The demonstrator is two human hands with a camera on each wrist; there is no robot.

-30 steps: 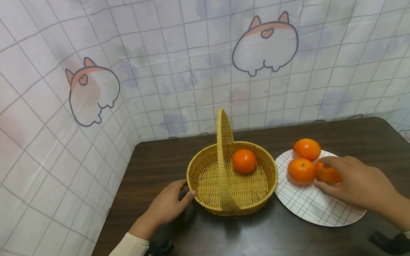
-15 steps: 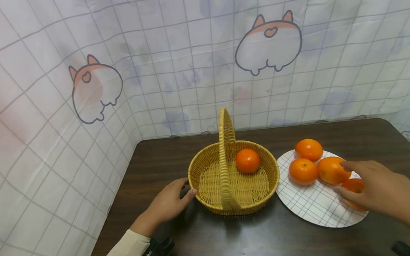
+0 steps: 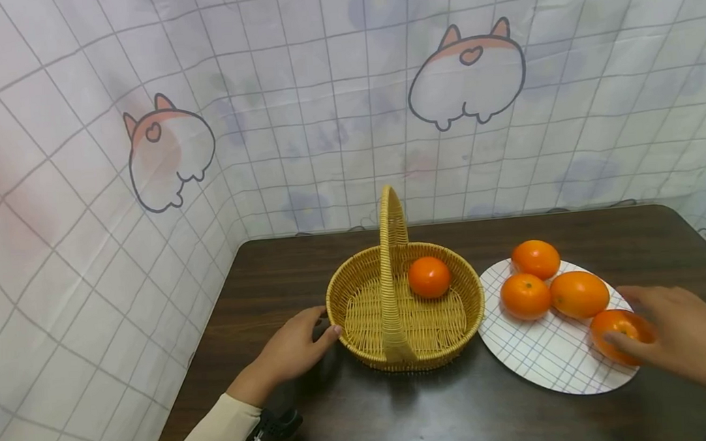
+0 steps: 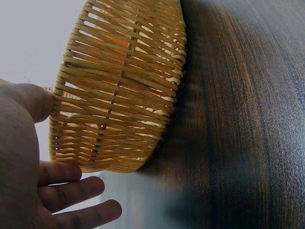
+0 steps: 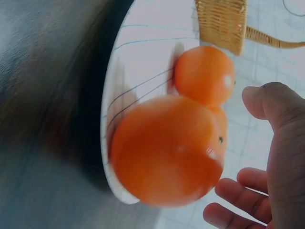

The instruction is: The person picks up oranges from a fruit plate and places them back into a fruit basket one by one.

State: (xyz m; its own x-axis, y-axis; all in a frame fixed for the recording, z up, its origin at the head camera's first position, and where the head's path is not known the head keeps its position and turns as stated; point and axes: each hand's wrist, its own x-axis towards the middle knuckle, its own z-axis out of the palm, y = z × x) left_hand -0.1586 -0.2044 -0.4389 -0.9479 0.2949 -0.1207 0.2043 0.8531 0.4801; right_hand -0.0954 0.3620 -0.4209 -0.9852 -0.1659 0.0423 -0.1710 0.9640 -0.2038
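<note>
My left hand [image 3: 294, 347] is at the left side of a yellow wicker basket [image 3: 362, 353]. In the left wrist view, the thumb touches the rim and the fingers [image 4: 78, 191] extend straight, one against the wickerwork. One smooth orange-red fruit [image 3: 429, 277] lies in the basket. On a round, grid-patterned white plate [image 3: 541, 357] sit several glossy orange fruits, resembling persimmons. My right hand [image 3: 699, 333] is around the rightmost fruit [image 3: 619, 328], its thumb passing in front. The right wrist view shows this hand [image 5: 286, 148] with parted fingers beside the large fruit [image 5: 167, 152], not closed round it.
A dark wood-grain table [image 3: 465, 417] carries everything. The basket's tall arched handle [image 3: 388, 279] rises across its middle. Behind and to the left hangs a white grid-patterned cloth [image 3: 321, 113] with animal drawings. Three other fruits, including an oval one [image 3: 579, 293], cluster on the plate.
My right hand has moved right and nearer across the plate, from the oval fruit to the rightmost one, uncovering both. The left hand stays at the basket. The view has shifted slightly.
</note>
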